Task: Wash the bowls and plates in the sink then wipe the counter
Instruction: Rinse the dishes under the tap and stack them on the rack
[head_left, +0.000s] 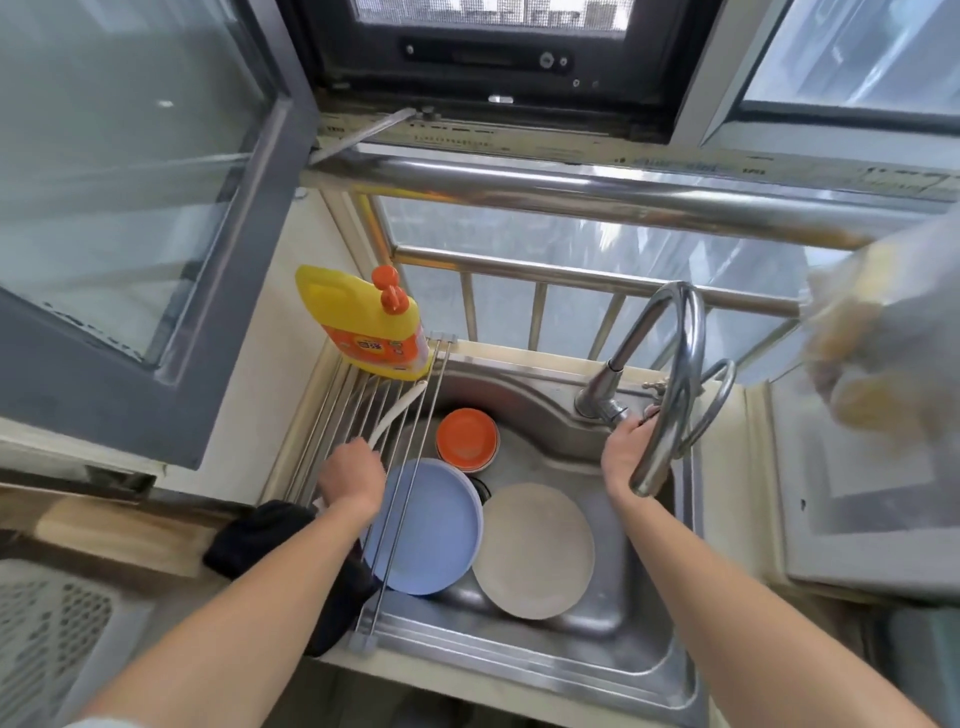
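In the steel sink (524, 670) lie a blue plate (426, 530), a cream plate (535, 551) and stacked orange bowls (467, 437). My left hand (352, 480) rests on the roll-up drying rack (384, 415) at the sink's left, gripping the edge of a white plate (397, 413) that stands in the rack. My right hand (626, 441) reaches to the base of the curved tap (670, 384), its fingers curled on the tap handle; the spout hides part of the hand.
A yellow detergent bottle (366, 322) with an orange cap lies on the rack's far end. A black cloth (260, 535) lies on the counter left of the sink. An open window pane (130, 208) juts in at the left. A hanging bag (872, 353) is at the right.
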